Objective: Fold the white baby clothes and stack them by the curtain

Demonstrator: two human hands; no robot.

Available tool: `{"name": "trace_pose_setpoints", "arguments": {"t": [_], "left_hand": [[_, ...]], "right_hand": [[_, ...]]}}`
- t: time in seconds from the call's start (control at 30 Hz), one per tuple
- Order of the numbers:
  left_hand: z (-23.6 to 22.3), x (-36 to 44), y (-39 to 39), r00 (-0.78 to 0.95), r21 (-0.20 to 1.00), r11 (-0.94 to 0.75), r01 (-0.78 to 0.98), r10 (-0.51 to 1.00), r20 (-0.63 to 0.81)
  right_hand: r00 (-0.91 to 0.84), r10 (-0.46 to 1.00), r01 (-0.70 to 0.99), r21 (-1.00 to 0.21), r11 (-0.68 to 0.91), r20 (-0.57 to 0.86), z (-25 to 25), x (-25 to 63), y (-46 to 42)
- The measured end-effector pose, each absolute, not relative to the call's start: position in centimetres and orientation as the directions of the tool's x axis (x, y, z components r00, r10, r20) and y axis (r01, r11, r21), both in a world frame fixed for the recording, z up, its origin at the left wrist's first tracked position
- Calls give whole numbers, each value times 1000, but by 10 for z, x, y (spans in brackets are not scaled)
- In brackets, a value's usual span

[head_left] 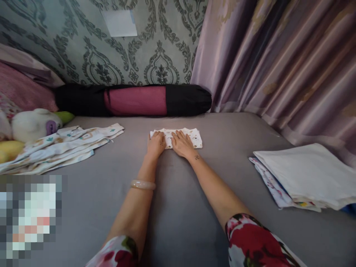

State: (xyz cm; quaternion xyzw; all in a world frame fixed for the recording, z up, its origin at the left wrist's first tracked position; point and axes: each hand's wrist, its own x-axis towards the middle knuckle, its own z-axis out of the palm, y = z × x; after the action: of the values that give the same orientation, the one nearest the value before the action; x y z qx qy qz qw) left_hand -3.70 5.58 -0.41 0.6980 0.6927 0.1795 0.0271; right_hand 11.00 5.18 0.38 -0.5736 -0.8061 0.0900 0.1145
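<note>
A white cloth with a small dark and brown print [197,138] lies folded into a flat oblong on the grey bed sheet [178,193]. My left hand [157,142] rests on its left part, fingers over the fabric and thumb side toward the middle. Beside it, my right hand [182,142] presses flat on the cloth's middle with fingers spread. Neither hand lifts the cloth. What garment or cloth it is cannot be made out, since it is folded and partly covered by my hands.
Loose printed baby clothes [72,142] are spread at left, near a white plush toy [35,124]. A black and pink rolled bag [136,100] lies along the wall. Folded cloths [308,174] are stacked at right, below the purple curtain [250,55].
</note>
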Motion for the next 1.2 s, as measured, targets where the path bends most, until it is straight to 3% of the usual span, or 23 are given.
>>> {"name": "trace_pose_setpoints", "arguments": {"t": [0.17, 0.4, 0.67, 0.87, 1.0, 1.2], "left_hand": [[1, -53, 64, -105, 419, 8, 908, 972, 209], [3, -75, 62, -230, 547, 105, 831, 959, 166], [2, -77, 61, -335, 570, 215, 793, 935, 114], [7, -76, 58, -360, 600, 242, 763, 929, 83], [7, -77, 56, -369, 573, 251, 781, 924, 98], [4, -80, 55, -423, 543, 292, 787, 897, 132]], "right_hand": [[-335, 942, 910, -252, 329, 19, 16, 104, 56], [-429, 899, 872, -218, 438, 89, 16, 72, 61], [-411, 902, 887, -168, 429, 131, -1, 68, 58], [-413, 909, 895, -155, 417, 58, 9, 62, 63], [-451, 885, 872, -154, 465, 118, 11, 43, 65], [-461, 882, 865, -174, 471, 95, -1, 28, 62]]}}
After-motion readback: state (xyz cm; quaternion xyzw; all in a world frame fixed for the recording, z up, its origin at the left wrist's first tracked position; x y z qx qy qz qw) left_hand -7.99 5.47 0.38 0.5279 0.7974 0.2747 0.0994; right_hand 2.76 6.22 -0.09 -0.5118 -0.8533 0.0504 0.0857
